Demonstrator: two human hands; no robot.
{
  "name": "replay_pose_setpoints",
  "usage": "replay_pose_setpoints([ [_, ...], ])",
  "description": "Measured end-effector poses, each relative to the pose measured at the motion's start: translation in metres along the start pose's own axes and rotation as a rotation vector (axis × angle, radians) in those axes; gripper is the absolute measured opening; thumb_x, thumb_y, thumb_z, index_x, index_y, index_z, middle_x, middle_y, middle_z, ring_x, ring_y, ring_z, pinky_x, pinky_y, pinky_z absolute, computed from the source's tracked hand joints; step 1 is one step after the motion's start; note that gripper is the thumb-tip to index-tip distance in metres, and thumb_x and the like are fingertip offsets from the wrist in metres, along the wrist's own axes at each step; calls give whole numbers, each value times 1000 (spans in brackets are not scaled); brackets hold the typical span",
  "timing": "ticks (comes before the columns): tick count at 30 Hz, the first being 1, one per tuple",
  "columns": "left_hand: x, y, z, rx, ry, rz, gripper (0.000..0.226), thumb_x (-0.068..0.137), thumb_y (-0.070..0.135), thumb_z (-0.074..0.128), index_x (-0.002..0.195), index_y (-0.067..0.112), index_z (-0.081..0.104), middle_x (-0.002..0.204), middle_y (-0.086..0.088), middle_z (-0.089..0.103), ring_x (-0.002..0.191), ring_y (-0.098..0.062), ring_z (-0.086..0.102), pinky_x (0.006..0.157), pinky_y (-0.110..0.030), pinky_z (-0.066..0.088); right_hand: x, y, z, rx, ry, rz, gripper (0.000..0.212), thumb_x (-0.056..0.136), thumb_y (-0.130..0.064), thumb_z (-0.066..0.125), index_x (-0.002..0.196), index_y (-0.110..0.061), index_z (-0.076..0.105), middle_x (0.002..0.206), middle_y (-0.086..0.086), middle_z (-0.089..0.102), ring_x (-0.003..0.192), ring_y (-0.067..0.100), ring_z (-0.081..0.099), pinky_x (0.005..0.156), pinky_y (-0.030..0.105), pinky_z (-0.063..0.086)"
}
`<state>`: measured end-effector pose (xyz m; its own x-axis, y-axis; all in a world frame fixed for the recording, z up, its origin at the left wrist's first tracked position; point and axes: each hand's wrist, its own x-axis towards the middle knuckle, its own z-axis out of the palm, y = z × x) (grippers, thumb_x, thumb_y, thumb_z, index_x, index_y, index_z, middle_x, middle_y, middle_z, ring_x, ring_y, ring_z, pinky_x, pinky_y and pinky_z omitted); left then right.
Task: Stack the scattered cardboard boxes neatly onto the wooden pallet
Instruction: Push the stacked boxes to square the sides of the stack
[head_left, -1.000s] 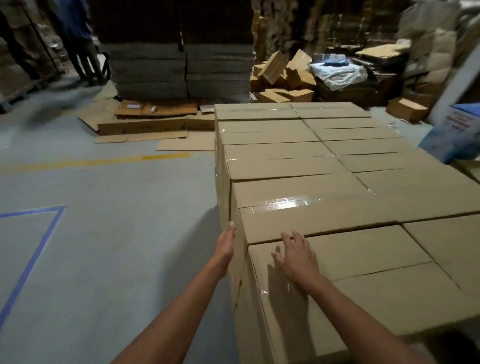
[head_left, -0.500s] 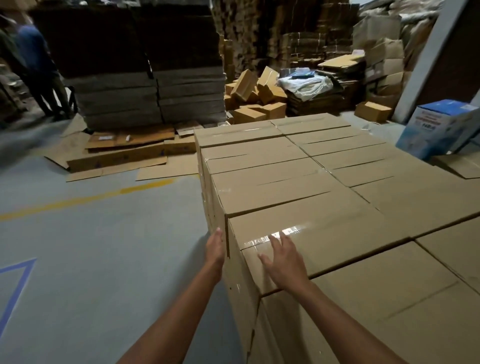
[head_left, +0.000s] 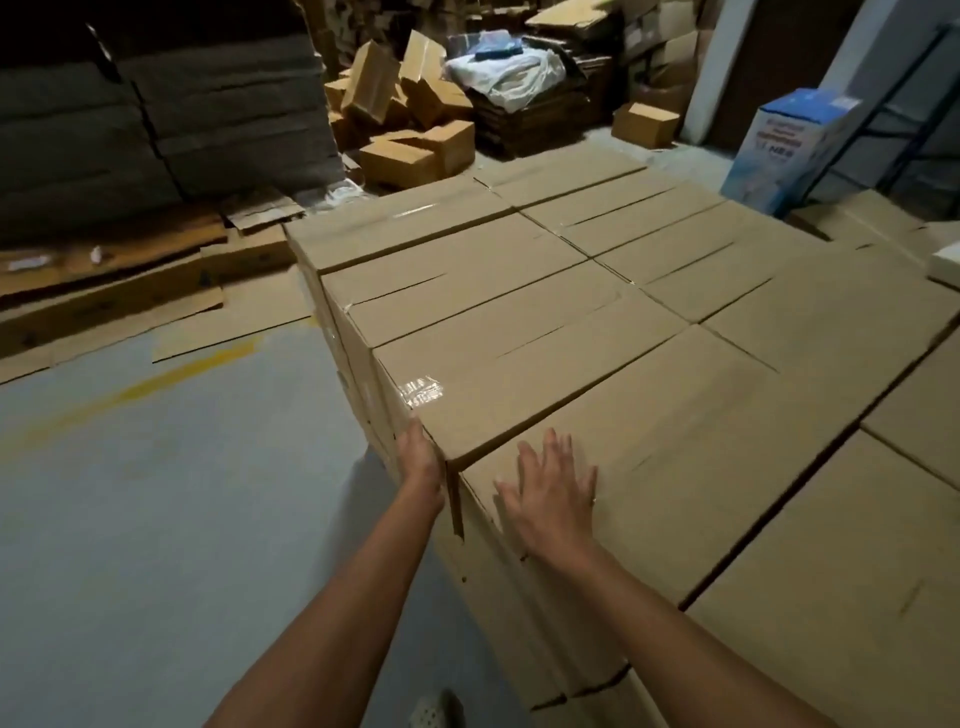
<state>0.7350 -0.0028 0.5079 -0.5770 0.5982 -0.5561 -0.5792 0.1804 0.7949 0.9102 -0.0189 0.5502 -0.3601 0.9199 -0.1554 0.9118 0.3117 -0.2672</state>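
A tall block of sealed brown cardboard boxes (head_left: 597, 291) fills the middle and right of the view, its flat top made of several boxes packed side by side. The pallet under it is hidden. My left hand (head_left: 420, 458) lies flat against the left side face of a top box (head_left: 509, 374), at its near corner. My right hand (head_left: 553, 493) rests palm down with spread fingers on the top of the nearer box (head_left: 691, 457), just behind the seam between the two.
Loose small boxes (head_left: 410, 130) lie heaped on the floor beyond the stack. Flattened cardboard sheets (head_left: 119, 296) cover the floor at left, before dark stacks of sheets (head_left: 171, 119). A blue and white carton (head_left: 784, 150) stands at far right. Grey floor (head_left: 156, 493) spreads left.
My view has swung right and closer to the stack. My right hand has come off the farther box onto the nearer one with fingers spread wider; my left hand stays on the side face.
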Motion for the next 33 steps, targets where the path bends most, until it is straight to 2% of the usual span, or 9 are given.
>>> replay_pose_setpoints([
  [3,49,-14,5,-69,-67,-161,85,75,82,53,138,26,55,123,-9,70,108,-32,69,93,-54,55,14,-8,8,-42,50,114,70,102,-60,25,161,-24,14,170,11,-3,156,31,-10,120,62,-2],
  [7,60,-23,12,-44,-7,-169,91,60,92,48,129,35,61,121,-4,70,107,-33,68,90,-54,56,23,-14,17,-52,70,180,72,101,-62,20,162,-23,11,170,12,-1,156,31,-9,120,61,-5],
  [10,72,-44,12,-63,20,-141,94,58,95,50,128,35,61,121,-4,70,104,-31,70,89,-51,58,24,-14,22,-48,89,205,81,93,-67,4,162,-24,9,170,11,-1,156,30,-10,119,60,-7],
  [16,36,-22,17,-92,-5,-106,96,67,86,44,140,25,51,130,-8,64,109,-30,66,95,-50,56,23,-16,23,-55,94,204,90,85,-68,-7,162,-24,10,170,11,-1,156,29,-10,119,59,-9],
  [21,24,-10,18,-52,-8,-107,68,94,71,36,143,24,44,130,-12,61,108,-34,63,95,-54,54,22,-18,17,-68,68,205,93,82,-68,-12,162,-24,5,170,11,-4,155,30,-11,119,61,-8],
  [26,23,1,10,42,-77,-152,60,100,65,34,138,21,45,123,-14,65,103,-32,67,65,-38,59,28,-26,6,-43,16,186,73,101,-63,19,162,-24,6,169,10,-8,155,30,-14,117,67,-3],
  [28,27,12,5,124,-50,-84,62,101,63,33,143,19,43,134,-13,60,115,-30,61,83,-39,54,36,-36,1,-7,29,166,72,102,-60,25,162,-24,7,169,9,-9,155,29,-13,118,65,0],
  [30,31,32,-1,197,11,0,61,104,58,31,151,19,36,148,-11,49,132,-31,49,104,-41,39,46,-50,-1,28,35,148,71,103,-59,26,162,-24,8,169,9,-10,155,28,-13,120,63,2],
  [33,49,73,-3,225,67,80,60,107,52,31,155,17,32,157,-10,39,142,-31,38,111,-41,32,68,-74,-3,24,48,105,71,103,-58,26,162,-22,9,169,10,-9,155,27,-13,121,60,5],
])
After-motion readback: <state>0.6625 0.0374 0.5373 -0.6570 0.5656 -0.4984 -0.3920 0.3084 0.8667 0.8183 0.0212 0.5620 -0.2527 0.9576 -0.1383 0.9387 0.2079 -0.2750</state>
